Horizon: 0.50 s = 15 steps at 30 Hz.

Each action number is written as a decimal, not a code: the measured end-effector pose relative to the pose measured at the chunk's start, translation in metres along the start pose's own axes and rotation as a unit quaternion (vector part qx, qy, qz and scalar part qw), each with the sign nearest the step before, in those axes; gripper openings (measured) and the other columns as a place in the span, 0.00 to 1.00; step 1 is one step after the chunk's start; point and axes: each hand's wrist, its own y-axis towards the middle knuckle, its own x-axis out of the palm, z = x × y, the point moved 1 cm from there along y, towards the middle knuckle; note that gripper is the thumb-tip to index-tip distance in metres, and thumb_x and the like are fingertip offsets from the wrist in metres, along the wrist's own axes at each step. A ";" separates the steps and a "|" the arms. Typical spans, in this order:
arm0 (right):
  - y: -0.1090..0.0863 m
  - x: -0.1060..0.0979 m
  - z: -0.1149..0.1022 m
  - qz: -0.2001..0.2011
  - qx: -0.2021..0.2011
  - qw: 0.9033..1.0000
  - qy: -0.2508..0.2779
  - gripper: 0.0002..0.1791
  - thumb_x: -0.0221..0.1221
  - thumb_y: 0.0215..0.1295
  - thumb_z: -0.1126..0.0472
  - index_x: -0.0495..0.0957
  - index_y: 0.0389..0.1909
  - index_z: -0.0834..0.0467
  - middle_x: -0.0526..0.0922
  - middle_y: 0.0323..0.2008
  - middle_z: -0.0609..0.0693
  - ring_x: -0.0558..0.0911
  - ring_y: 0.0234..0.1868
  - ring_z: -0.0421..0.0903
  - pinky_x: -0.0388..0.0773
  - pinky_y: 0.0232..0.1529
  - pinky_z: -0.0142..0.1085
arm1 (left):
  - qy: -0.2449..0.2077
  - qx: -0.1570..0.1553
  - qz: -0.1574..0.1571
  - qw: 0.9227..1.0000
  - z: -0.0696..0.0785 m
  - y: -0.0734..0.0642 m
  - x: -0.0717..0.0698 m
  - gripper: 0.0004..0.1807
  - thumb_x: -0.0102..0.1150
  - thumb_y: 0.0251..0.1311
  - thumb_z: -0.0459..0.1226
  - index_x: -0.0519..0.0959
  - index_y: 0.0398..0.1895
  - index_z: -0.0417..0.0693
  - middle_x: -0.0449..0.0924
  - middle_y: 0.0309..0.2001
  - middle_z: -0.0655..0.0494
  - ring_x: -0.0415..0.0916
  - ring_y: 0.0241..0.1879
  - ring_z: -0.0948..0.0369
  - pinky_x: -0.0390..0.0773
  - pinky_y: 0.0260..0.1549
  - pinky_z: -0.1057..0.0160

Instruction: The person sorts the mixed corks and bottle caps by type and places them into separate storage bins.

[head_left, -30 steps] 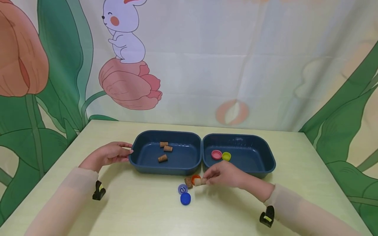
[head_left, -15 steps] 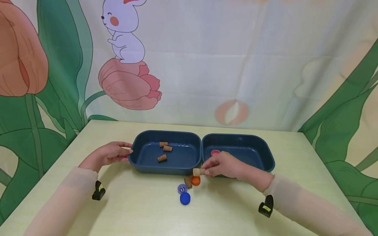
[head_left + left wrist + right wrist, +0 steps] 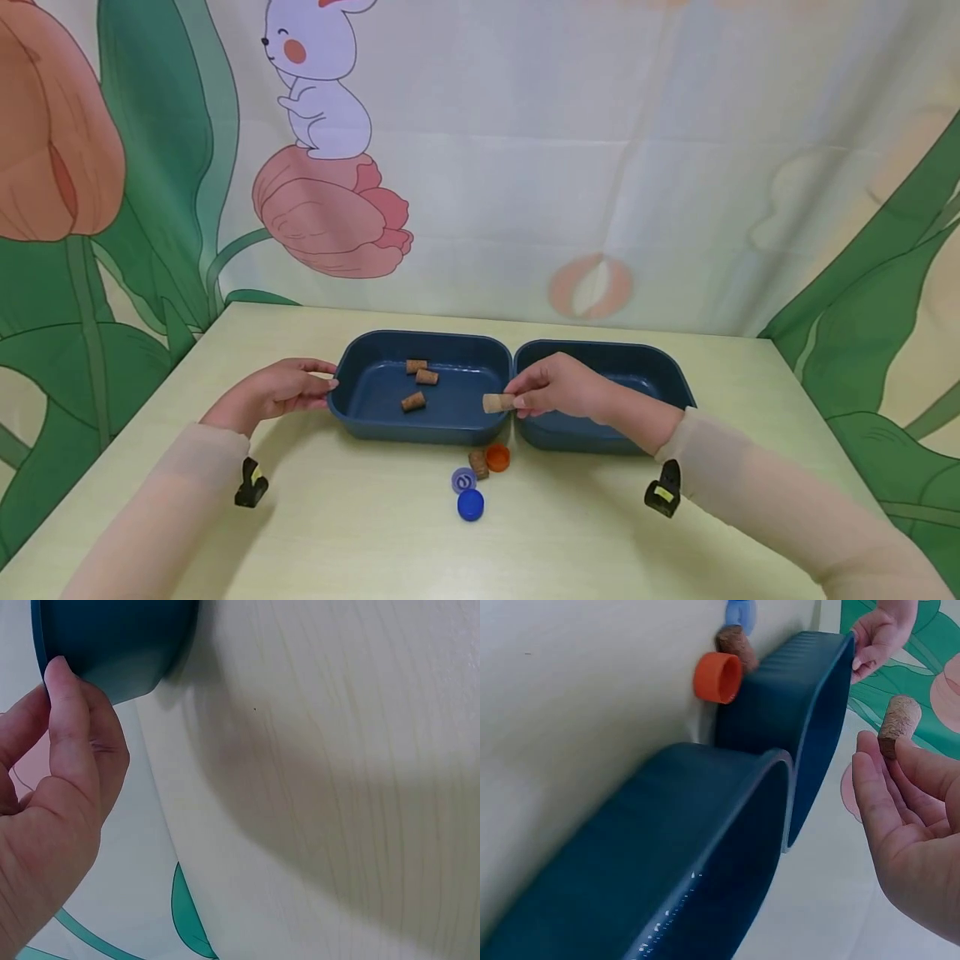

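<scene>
My right hand (image 3: pixel 562 387) pinches a cork (image 3: pixel 498 403) between thumb and fingertips, above the meeting rims of two dark blue trays. In the right wrist view the cork (image 3: pixel 900 724) stands up out of the fingertips. My left hand (image 3: pixel 288 387) grips the left end of the left tray (image 3: pixel 420 434) by its rim; the left wrist view shows thumb and fingers on the tray wall (image 3: pixel 120 645). Three corks lie in that tray, one of them a cork (image 3: pixel 413 402) near its front. The right tray (image 3: pixel 585 439) is partly hidden behind my right hand.
On the table in front of the trays lie a cork (image 3: pixel 478 464), an orange bottle cap (image 3: pixel 497 457), a light purple cap (image 3: pixel 463 480) and a blue cap (image 3: pixel 470 505). A printed curtain (image 3: pixel 480 167) hangs behind the table.
My right hand has lifted the cork from beside the orange cap up and slightly left, over the trays' rims. It now covers the pink and yellow-green caps in the right tray. The left hand stays put.
</scene>
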 end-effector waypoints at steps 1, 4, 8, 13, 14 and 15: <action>0.001 -0.001 -0.002 0.000 -0.001 1.000 -0.002 0.13 0.61 0.72 0.66 0.85 0.53 0.65 0.89 0.47 0.61 0.88 0.42 0.46 0.88 0.50 0.38 | 0.000 -0.001 0.001 1.000 0.000 0.000 0.000 0.32 0.51 0.76 0.33 0.53 0.76 0.28 0.83 0.34 0.61 0.83 0.32 0.70 0.86 0.40 0.73; 0.005 -0.004 -0.007 -0.001 0.003 1.000 -0.009 0.13 0.61 0.72 0.64 0.85 0.53 0.63 0.90 0.43 0.58 0.87 0.40 0.47 0.85 0.41 0.33 | 0.003 -0.001 0.004 1.000 -0.001 0.000 -0.001 0.32 0.51 0.76 0.33 0.53 0.76 0.28 0.83 0.35 0.61 0.83 0.32 0.70 0.86 0.40 0.73; 0.010 -0.009 -0.015 -0.005 0.012 1.000 -0.024 0.14 0.61 0.73 0.62 0.85 0.54 0.61 0.90 0.41 0.56 0.84 0.35 0.44 0.79 0.32 0.29 | 0.004 -0.002 0.005 1.000 -0.002 0.001 -0.001 0.32 0.51 0.76 0.33 0.53 0.76 0.28 0.82 0.35 0.61 0.83 0.32 0.70 0.86 0.40 0.73; 0.016 -0.016 -0.024 -0.005 0.013 0.999 -0.035 0.15 0.60 0.74 0.62 0.83 0.56 0.62 0.90 0.47 0.58 0.88 0.43 0.45 0.87 0.52 0.36 | -0.001 -0.004 0.007 1.000 -0.002 0.002 -0.001 0.32 0.51 0.76 0.34 0.53 0.76 0.29 0.83 0.34 0.61 0.83 0.31 0.70 0.86 0.39 0.73; 0.017 -0.017 -0.025 -0.007 0.012 0.999 -0.034 0.15 0.60 0.74 0.62 0.83 0.57 0.63 0.89 0.48 0.59 0.88 0.46 0.48 0.87 0.55 0.39 | -0.002 -0.005 0.008 1.000 -0.002 0.002 -0.001 0.32 0.51 0.76 0.34 0.53 0.76 0.30 0.83 0.34 0.61 0.83 0.31 0.70 0.86 0.39 0.73; 0.018 -0.019 -0.027 -0.010 0.010 0.999 -0.032 0.16 0.59 0.74 0.62 0.83 0.57 0.63 0.89 0.50 0.60 0.88 0.48 0.50 0.86 0.57 0.41 | -0.003 -0.006 0.008 1.000 -0.003 0.002 -0.001 0.32 0.51 0.76 0.34 0.53 0.76 0.30 0.83 0.34 0.61 0.83 0.31 0.70 0.86 0.38 0.73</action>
